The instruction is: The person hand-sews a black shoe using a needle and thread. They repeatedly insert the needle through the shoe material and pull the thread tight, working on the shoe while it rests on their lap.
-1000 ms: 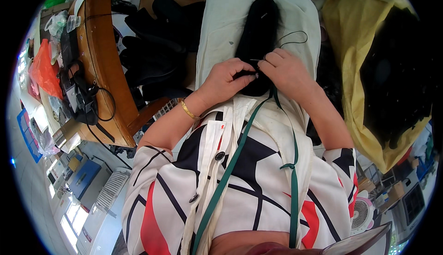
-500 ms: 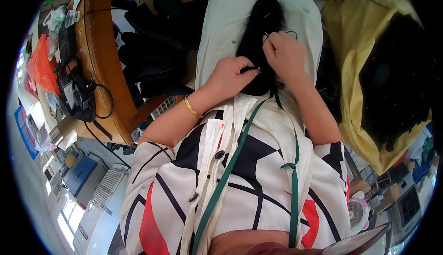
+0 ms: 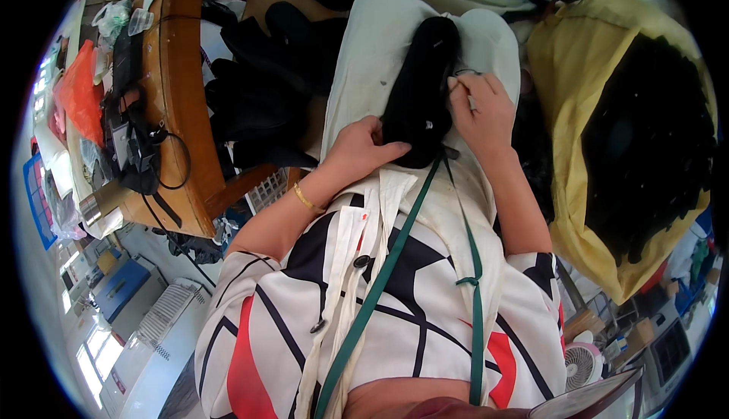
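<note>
A long black fuzzy piece [image 3: 416, 89], shaped like a slipper or shoe, lies lengthwise over the cream cloth [image 3: 357, 62] on my lap. My left hand [image 3: 357, 148] grips its near left edge, thumb on top and the other fingers curled at the side, partly hidden. A small pale mark shows on the near end. At the piece's right edge, my right hand [image 3: 480, 108] is closed with bent fingers. A thin dark loop [image 3: 467, 72] sticks out by its fingertips, apparently the handle of a small tool; the rest is hidden.
Several black shoe-like pieces [image 3: 262, 77] are piled to the left, beside a wooden table [image 3: 176, 100] with bags and cables. A yellow sack [image 3: 585, 100] of black pieces stands at right. Green straps [image 3: 368, 305] hang down my front. A small fan [image 3: 581, 362] is at lower right.
My left hand has shifted left and nearer, from a pinch on top of the black piece to its edge. My right hand has moved slightly nearer, to the piece's right edge.
</note>
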Demonstrator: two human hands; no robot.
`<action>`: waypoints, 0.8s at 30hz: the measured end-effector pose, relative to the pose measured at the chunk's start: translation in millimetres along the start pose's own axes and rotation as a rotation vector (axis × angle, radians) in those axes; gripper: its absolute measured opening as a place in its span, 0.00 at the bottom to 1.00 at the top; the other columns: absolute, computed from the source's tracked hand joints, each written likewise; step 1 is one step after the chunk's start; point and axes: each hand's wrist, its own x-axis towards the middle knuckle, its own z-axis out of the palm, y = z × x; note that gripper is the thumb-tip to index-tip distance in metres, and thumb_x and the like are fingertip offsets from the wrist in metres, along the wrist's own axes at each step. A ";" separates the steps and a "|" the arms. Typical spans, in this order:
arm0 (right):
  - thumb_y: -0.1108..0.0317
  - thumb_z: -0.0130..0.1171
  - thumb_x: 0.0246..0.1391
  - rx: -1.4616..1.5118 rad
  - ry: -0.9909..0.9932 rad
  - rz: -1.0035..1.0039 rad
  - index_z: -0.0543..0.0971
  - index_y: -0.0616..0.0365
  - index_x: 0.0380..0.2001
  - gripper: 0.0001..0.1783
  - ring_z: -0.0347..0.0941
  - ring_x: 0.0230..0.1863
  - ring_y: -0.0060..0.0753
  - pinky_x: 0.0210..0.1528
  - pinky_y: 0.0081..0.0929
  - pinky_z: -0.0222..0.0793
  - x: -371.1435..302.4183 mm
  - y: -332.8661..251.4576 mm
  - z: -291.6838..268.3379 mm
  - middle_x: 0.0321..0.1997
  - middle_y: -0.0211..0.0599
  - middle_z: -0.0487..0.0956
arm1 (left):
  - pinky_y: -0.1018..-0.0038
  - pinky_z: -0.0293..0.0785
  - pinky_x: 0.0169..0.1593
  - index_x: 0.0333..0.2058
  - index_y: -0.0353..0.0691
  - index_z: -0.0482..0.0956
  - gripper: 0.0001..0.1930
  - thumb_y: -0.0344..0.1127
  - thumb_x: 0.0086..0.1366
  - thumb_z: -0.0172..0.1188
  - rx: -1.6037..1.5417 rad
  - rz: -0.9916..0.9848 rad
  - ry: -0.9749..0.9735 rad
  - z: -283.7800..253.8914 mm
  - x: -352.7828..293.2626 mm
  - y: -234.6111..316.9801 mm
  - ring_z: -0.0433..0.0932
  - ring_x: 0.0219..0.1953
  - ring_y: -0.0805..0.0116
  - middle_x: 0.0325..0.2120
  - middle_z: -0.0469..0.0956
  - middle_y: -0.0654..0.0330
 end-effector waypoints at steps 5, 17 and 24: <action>0.77 0.64 0.50 -0.088 0.135 -0.071 0.80 0.58 0.30 0.04 0.73 0.25 0.39 0.27 0.31 0.68 13.0 6.4 -58.0 0.25 0.39 0.75 | 0.70 0.73 0.32 0.29 0.35 0.71 0.16 0.38 0.52 0.69 -0.105 0.237 0.345 -20.1 -1.6 -0.1 0.73 0.25 0.64 0.22 0.74 0.53; 0.75 0.62 0.55 -0.134 0.031 0.130 0.78 0.63 0.29 0.03 0.72 0.27 0.36 0.31 0.29 0.68 -15.2 22.8 -118.8 0.25 0.38 0.75 | 0.76 0.72 0.47 0.44 0.36 0.82 0.16 0.31 0.58 0.53 0.323 0.578 -0.171 -207.5 60.9 116.3 0.77 0.39 0.72 0.34 0.81 0.60; 0.71 0.59 0.56 -0.238 -0.401 0.250 0.79 0.61 0.32 0.05 0.77 0.31 0.41 0.33 0.34 0.71 -23.0 36.7 -91.6 0.30 0.40 0.77 | 0.65 0.73 0.50 0.42 0.36 0.80 0.12 0.35 0.65 0.55 0.415 0.872 0.198 -130.7 135.9 65.8 0.78 0.44 0.52 0.38 0.81 0.51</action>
